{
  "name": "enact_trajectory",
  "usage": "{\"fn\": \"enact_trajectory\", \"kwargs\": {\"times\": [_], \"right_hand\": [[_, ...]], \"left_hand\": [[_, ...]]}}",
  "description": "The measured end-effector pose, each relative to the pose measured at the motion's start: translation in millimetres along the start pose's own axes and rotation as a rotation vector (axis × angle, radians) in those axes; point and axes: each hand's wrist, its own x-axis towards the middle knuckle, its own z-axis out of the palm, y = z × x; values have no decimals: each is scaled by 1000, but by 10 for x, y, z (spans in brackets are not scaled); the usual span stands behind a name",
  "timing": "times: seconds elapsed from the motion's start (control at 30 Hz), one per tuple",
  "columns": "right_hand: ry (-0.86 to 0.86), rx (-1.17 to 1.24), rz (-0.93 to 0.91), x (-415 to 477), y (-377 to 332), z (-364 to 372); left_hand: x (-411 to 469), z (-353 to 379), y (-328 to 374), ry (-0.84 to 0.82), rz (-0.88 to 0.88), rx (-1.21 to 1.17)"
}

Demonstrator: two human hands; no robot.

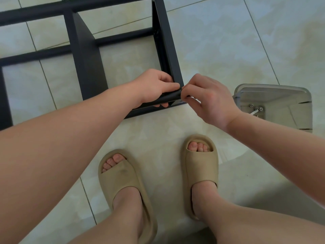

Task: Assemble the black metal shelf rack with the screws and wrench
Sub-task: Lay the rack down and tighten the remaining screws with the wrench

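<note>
Feet in tan slides (123, 175) on floor tile, both hands just ahead at the near right corner of the rack (88, 64), which lies flat and runs up-left. Left hand (154, 87) wraps the near bar; right hand (209, 101) fingertips pinch that bar's end, can't tell if they hold a screw. Clear tub (281, 92) right of the hands, screws (256, 108) inside.

matt black metal on the shelf rack (88, 64); smooth, faintly glossy floor tiles (219, 41); translucent grey plastic for the container (274, 92), shiny bare metal for the screws (256, 108) in it; matt, rubbery-looking tan slippers (121, 180).
</note>
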Motion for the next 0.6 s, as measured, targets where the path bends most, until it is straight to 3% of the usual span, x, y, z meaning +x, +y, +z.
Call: {"fn": "enact_trajectory", "kwargs": {"times": [0.6], "right_hand": [[-29, 7, 6, -11, -11, -21]], "left_hand": [[5, -6, -2, -6, -2, -10]]}}
